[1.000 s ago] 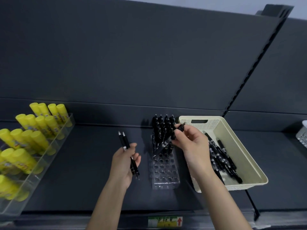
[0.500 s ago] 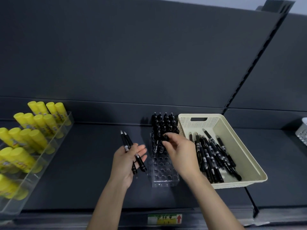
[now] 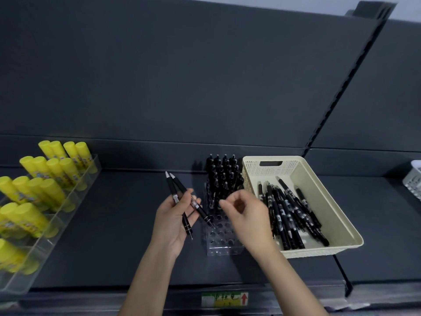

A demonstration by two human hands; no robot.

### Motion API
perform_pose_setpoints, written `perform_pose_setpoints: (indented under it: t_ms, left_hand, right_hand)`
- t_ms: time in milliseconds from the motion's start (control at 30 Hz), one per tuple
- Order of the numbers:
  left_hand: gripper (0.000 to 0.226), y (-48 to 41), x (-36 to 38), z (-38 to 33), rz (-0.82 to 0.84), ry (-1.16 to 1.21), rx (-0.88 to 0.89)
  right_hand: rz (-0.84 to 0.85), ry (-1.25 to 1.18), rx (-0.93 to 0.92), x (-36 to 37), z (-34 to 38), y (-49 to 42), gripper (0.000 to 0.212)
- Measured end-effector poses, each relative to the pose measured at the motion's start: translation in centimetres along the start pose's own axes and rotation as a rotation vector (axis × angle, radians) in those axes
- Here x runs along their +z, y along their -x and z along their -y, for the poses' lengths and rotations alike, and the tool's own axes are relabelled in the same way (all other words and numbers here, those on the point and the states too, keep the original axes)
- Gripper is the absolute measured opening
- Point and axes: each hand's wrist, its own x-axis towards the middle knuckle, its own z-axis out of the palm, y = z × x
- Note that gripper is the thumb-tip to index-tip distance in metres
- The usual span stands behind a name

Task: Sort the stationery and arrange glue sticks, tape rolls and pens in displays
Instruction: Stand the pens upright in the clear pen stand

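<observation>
Filling pen stand [image 3: 222, 242], partway: rear rows stocked, front holes unfilled. Gripped two pens [image 3: 176, 190] in left hand [image 3: 170, 224], left of stand. Curled right hand [image 3: 250, 217] over stand, hold untellable through blur. Left loose pens [image 3: 287, 215] in basket [image 3: 319, 190], right of stand.

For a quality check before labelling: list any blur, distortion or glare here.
Head view: right hand blurred by motion; left hand and its two pens sharp; shelf upright slanted by wide-angle distortion; faint glints on the clear holder; lighting dim and even.

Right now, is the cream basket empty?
No, the cream basket has a pile of black pens lying loose in it.
</observation>
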Motion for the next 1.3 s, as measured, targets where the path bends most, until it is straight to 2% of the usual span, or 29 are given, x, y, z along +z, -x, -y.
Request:
perform_pose_setpoints:
  t_ms: [100,200,300,500,600,700,800,1000,1300]
  left_hand:
    - [0.015,0.1,0.5,0.1,0.030,0.038,-0.003]
    - [0.015,0.1,0.6,0.2,0.050,0.045,0.001]
    - [0.014,0.3,0.6,0.1,0.042,0.019,-0.015]
    - [0.026,-0.1,0.0,0.1,-0.116,-0.060,-0.068]
    - [0.022,-0.3,-0.4,0.0,-0.125,-0.055,-0.082]
    - [0.017,-0.4,-0.6,0.0,-0.127,-0.090,-0.082]
    - [0.018,-0.6,-0.6,0.5,-0.130,-0.129,-0.036]
    - [0.014,-0.5,-0.4,0.7,-0.108,-0.203,0.075]
    - [0.006,-0.5,-0.6,0.6,-0.119,-0.133,0.090]
  right_hand:
    - [0.193,-0.149,0.070,0.5,0.8,0.7,0.012]
    - [0.247,-0.172,0.070,0.9,0.8,1.1,0.017]
    - [0.159,-0.219,0.090,0.8,0.6,0.7,0.019]
    - [-0.010,-0.474,0.162,-0.5,1.2,-0.4,0.028]
    - [-0.060,-0.707,0.214,-1.5,1.8,-0.8,0.024]
    - [-0.086,-0.794,0.212,-2.9,2.1,-1.2,0.018]
    - [-0.151,-0.661,0.162,-3.8,1.7,-1.7,0.020]
    - [-0.197,-0.037,-0.013,-3.6,1.2,-2.4,0.022]
    - [-0.040,0.141,-0.079,-1.8,0.7,-2.5,0.021]
